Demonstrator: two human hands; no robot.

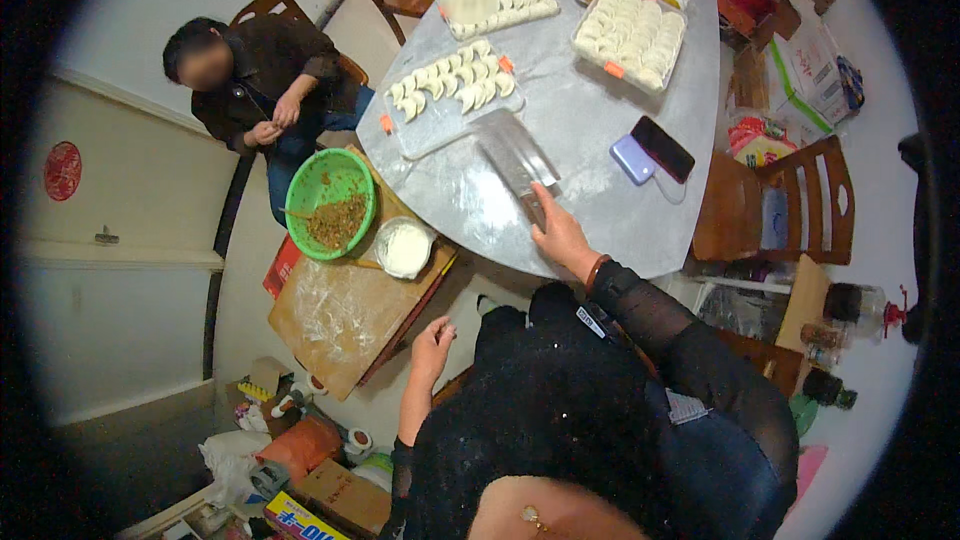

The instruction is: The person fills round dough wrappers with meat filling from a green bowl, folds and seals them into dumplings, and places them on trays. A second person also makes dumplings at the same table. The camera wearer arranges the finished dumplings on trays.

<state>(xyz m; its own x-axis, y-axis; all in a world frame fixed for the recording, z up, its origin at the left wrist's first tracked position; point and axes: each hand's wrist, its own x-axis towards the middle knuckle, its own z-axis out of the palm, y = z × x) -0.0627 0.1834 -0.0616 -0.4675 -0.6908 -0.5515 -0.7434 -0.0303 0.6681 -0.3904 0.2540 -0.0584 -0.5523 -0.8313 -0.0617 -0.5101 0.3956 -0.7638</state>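
Note:
My right hand [564,231] grips the short handle of a broad metal cleaver [511,148]. Its blade points away from me over the metal tabletop [457,202], beside the corner of a clear tray [435,133] with crescent dumplings [450,79] on it. My left hand [433,349] hangs off the right edge of a floured wooden board [337,315], fingers loosely curled; whether something small is inside cannot be seen. On the board's far part stand a white bowl of flour [403,247] and a green plastic basin [292,195] with minced filling [337,221].
A seated person [262,90] is at the left, hands together. Two more dumpling trays, one at the back [525,7] and one at right [630,37], stand on the table. Near its right edge lie a phone [663,148] and a lilac power bank [631,160]. A wooden chair [772,202] stands right.

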